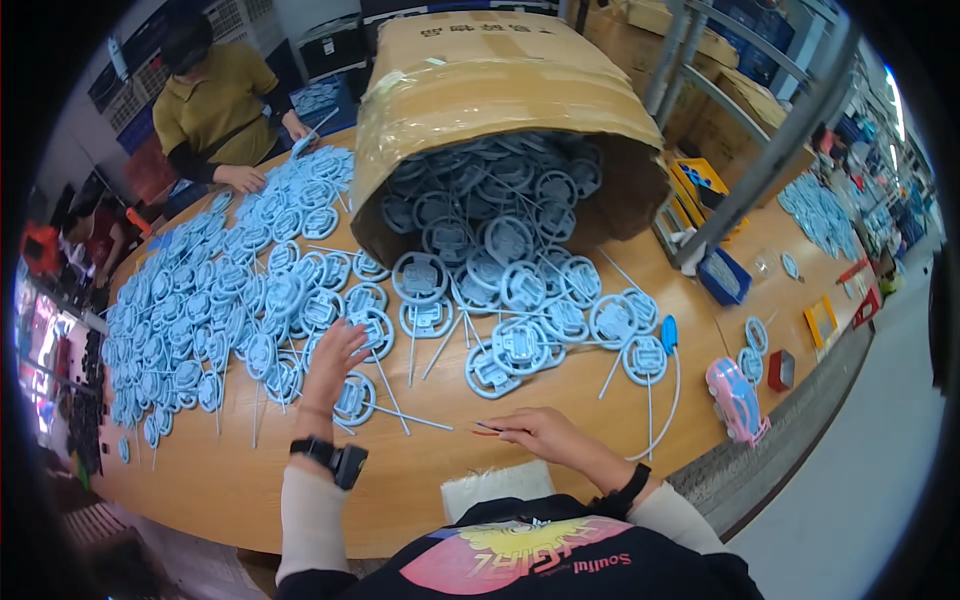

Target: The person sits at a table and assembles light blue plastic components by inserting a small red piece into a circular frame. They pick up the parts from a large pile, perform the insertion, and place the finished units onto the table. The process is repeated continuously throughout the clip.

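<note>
My left hand (337,362), wearing a black wristband with a dark box on it, reaches over the near edge of a wide spread of light-blue round plastic parts with thin stems. Its fingers are stretched out above one blue part (371,330); whether they touch it I cannot tell. Below that hand lies another blue part (354,398), its stem pointing right. Above the bare wood, my right hand (545,435) is closed on a slim two-pronged tool (487,430) like tweezers, dark and reddish, pointing left. A whitish cloth (497,488) lies near my body.
A big cardboard box (500,75) on its side spills more blue parts onto the wooden table (590,450). A pink toy car (738,400), a blue bin (722,277) and a metal post (770,150) stand right. A co-worker (225,110) handles parts at far left.
</note>
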